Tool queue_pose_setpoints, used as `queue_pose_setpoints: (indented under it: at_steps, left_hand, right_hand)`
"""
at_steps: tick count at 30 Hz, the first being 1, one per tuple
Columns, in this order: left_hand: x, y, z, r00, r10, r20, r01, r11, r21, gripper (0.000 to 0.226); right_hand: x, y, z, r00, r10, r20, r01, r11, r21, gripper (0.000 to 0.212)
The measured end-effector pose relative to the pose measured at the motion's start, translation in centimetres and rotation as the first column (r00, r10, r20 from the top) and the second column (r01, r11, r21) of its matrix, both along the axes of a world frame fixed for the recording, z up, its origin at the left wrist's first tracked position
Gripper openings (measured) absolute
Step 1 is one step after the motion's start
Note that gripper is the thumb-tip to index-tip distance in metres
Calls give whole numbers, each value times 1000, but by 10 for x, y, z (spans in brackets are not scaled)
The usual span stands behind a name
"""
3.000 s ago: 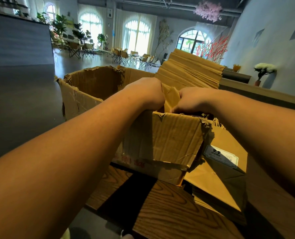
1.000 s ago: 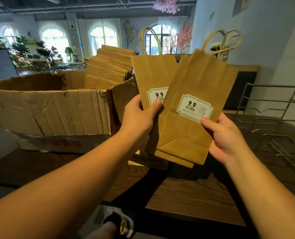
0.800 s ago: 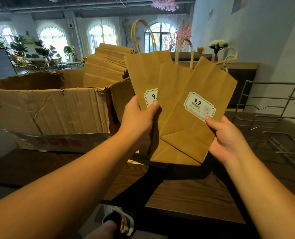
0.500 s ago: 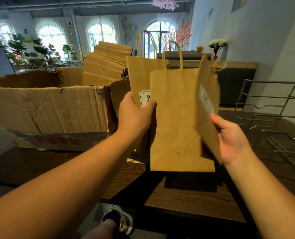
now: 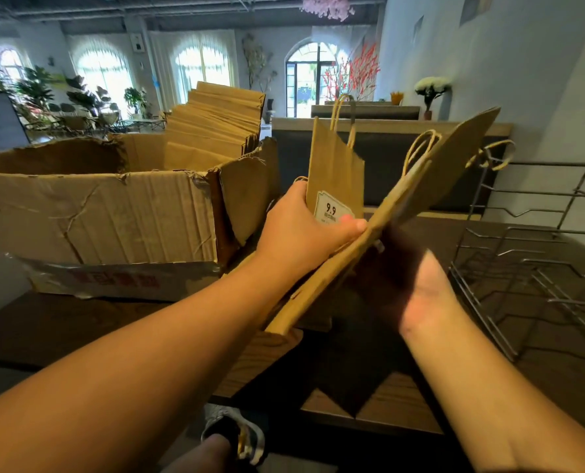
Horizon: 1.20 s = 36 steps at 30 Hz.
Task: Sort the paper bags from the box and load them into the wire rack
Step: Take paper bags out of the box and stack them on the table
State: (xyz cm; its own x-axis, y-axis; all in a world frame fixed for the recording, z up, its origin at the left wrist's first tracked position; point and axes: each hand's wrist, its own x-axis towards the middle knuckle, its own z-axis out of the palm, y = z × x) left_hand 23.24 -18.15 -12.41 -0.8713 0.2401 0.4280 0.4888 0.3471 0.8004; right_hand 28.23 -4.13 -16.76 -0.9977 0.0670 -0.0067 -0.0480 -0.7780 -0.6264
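A: Where do the fingers sit right now?

B: The left hand [image 5: 304,230] has its thumb pressed across the printed label of an upright paper bag [image 5: 335,179], fingers wrapped behind it. The right hand [image 5: 417,288] is in shadow under a tilted bag [image 5: 421,189]; it seems to hold that bag from beneath, but its fingers are hidden, so I cannot tell their curl.

A: How should the separating go?

B: I'd say keep the left thumb firm so the upright bag stays put, and let the right hand peel the slanted one away flat, without creasing it or catching the twine handles above the fingertips.

A: And beyond the hands?

B: Right of the right hand stands the wire rack [image 5: 523,254], no bags in it yet. Left of the left hand is the torn cardboard box [image 5: 96,216], with a stack of bags [image 5: 216,128] rising from it. Everything rests on the dark wooden table [image 5: 397,401].
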Motion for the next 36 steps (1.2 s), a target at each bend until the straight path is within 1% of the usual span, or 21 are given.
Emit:
queue_pose_setpoints:
  at_steps: [2,3,4,6,8,10,13,15,17,19,21,23,25,29,33,36]
  left_hand:
    - [-3,0,8,1000,-21,-17,20,999,-44,34]
    - [-5,1,10,999,-36,-24,34,998,-56,32]
    - [-5,2,10,997,-64,-31,63,997,-41,32]
    - [-1,0,5,991,-128,-24,129,991,41,32]
    - [2,-4,1,980,-192,59,182,973,145,23]
    - [5,-8,2,948,-266,176,217,941,258,22]
    - [8,-10,3,917,-318,240,245,926,288,29]
    - [10,-9,1,909,-331,253,258,924,282,24]
    - [12,-7,-2,917,-309,252,238,931,278,14]
    - [14,-5,-7,932,-269,244,195,937,291,16]
    - [16,-2,-11,932,-256,258,160,926,342,22]
    - [16,1,-18,925,-260,277,139,910,390,18]
    - [18,4,-27,919,-273,284,160,917,365,14]
    - [24,12,-41,886,-323,332,226,927,300,29]
    - [31,23,-49,920,-245,307,164,950,265,54]
    - [39,31,-67,942,-188,277,130,968,215,69]
  right_hand:
    - [-1,-1,4,1000,-31,4,31,999,-23,34]
    - [-1,3,4,999,-49,-4,49,999,-24,33]
    - [-1,6,4,997,-79,-3,79,997,-11,33]
    - [-2,14,2,994,-106,2,106,994,-18,35]
    - [0,20,0,989,-148,25,148,989,5,38]
    - [2,26,0,979,-202,28,201,978,54,30]
    - [2,33,-1,956,-288,60,279,952,129,23]
    - [0,37,-1,945,-322,52,309,935,174,23]
    - [1,39,2,949,-314,21,303,928,216,26]
    - [4,42,3,957,-290,-25,287,926,246,30]
    - [6,48,3,962,-265,-71,274,915,297,34]
    - [10,56,1,964,-247,-98,265,896,357,38]
    - [14,63,0,962,-244,-121,272,871,410,41]
    - [24,72,-2,930,-324,-171,366,793,487,41]
    - [30,77,-10,896,-393,-207,443,759,477,43]
    - [38,77,-19,899,-394,-189,430,718,548,43]
